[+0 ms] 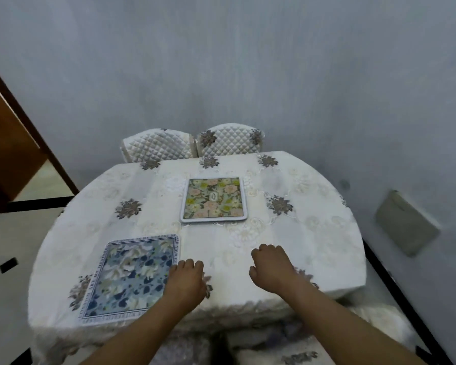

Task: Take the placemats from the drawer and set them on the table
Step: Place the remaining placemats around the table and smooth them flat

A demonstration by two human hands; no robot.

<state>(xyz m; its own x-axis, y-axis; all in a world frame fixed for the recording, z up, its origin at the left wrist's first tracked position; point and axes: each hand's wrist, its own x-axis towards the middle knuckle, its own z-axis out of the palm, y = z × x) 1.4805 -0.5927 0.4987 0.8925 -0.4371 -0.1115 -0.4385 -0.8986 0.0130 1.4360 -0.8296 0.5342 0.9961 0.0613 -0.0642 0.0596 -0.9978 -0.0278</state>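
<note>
I look down on a table (287,233) covered by a white embroidered cloth with grey flower motifs. Two placemats lie flat on it, well apart. The blue floral placemat (132,279) sits at the near left, close to the table's edge; the green and pink floral placemat (213,199) sits farther back, near the middle. My left hand (186,281) rests knuckles-up with the fingers curled under, just beside the blue mat's right edge — it grasps nothing, though I cannot tell whether it touches the mat. My right hand (271,267) hovers or rests over bare cloth to the right, loosely curled and empty. Two quilted chair backs (192,146) stand behind the table's far side, against a pale wall.
</note>
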